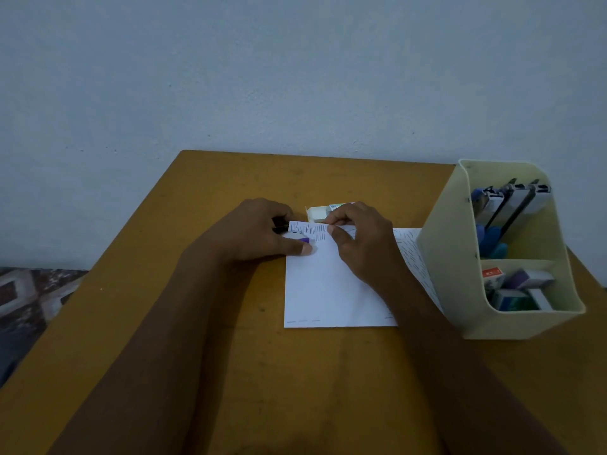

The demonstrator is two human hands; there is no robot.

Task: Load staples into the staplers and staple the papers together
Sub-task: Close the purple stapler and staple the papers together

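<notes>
Sheets of white paper printed with short dark dashes lie flat on the ochre wooden counter, right of centre. Their right side passes out of sight behind a cream plastic desk organiser. At the sheets' far left corner the left hand holds a small black and purple stapler. Its grip is closed round the tool, fingers curled over the far side and the thumb lying along the near side on the paper. The right hand pinches the far edge of the sheets between thumb and forefinger, just beside the stapler, its grip tight on the paper. A small white cardboard box sits just beyond both hands. In the organiser's far compartment several staplers stand on end. The near compartment holds small staple boxes.
</notes>
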